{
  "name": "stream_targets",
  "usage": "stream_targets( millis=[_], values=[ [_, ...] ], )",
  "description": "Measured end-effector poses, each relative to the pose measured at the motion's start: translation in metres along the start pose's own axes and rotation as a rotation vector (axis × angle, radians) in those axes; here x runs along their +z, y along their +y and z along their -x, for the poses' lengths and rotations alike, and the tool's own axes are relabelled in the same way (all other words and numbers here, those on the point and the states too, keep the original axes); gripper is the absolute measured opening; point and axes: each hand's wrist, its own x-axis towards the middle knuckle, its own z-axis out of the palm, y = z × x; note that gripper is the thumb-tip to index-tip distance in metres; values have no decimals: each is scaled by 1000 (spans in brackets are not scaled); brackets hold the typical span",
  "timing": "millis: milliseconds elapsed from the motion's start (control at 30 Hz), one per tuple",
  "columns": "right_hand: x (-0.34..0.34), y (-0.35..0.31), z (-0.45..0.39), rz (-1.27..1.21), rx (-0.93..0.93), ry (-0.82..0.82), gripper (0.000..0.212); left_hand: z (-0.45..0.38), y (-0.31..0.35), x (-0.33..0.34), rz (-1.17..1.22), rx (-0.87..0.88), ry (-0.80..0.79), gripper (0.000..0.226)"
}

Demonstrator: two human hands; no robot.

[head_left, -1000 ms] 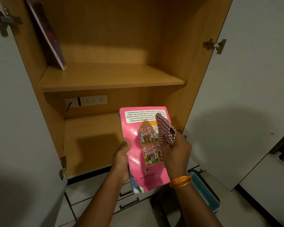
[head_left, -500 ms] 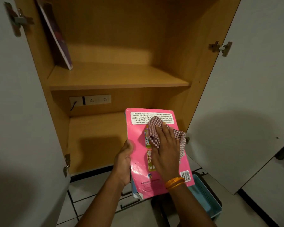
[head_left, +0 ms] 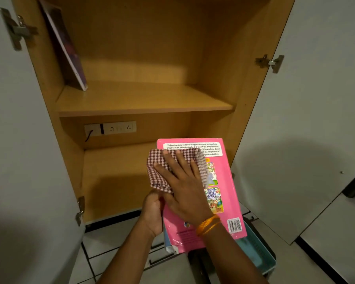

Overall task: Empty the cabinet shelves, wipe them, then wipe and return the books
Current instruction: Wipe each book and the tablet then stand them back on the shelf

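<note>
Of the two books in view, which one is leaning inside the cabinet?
The thin purple-covered book leans against the upper shelf's left wall; the pink colouring book is held outside, under the checked cloth.

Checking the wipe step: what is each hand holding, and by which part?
The left hand grips the pink book by its left edge. The right hand presses the checked cloth flat on the cover.

right hand [head_left: 184, 187] flat on a checked cloth [head_left: 162, 171], pressing it onto a pink book [head_left: 225, 181]. left hand [head_left: 152, 212] gripping the book's left edge, before an open cabinet [head_left: 143, 103].
</note>
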Motion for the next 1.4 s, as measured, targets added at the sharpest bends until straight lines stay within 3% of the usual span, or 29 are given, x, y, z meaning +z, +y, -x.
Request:
stream_targets(
  millis=[133,233,533,633,767,933,1033,1133,1300,1400],
  values=[
    [13,15,30,-4,51,73,61,1,5,-6,57,16,50,43],
    [16,32,37,-84,171,147,65,-4,5,-14,23,44,-5,76],
    [-5,79,1,-533,695,252,59,0,5,-14,-80,13,-10,67],
    [-15,82,-17,-507,672,204,57,4,5,-9,-86,-1,-31,83],
    [-13,65,-20,-375,392,89,60,4,9,-4,-111,43,-49,91],
    [6,44,12,-313,110,-16,59,-1,5,-12,48,90,45,65],
    [15,45,38,-334,31,10,57,-2,8,-17,135,91,80,66],
    [22,52,65,-458,123,34,55,-4,10,-22,87,146,113,67],
    [20,61,71,-663,465,31,48,-7,6,-28,55,142,168,62],
    [16,61,54,-628,536,55,44,-3,4,-21,21,145,140,81]
  ],
)
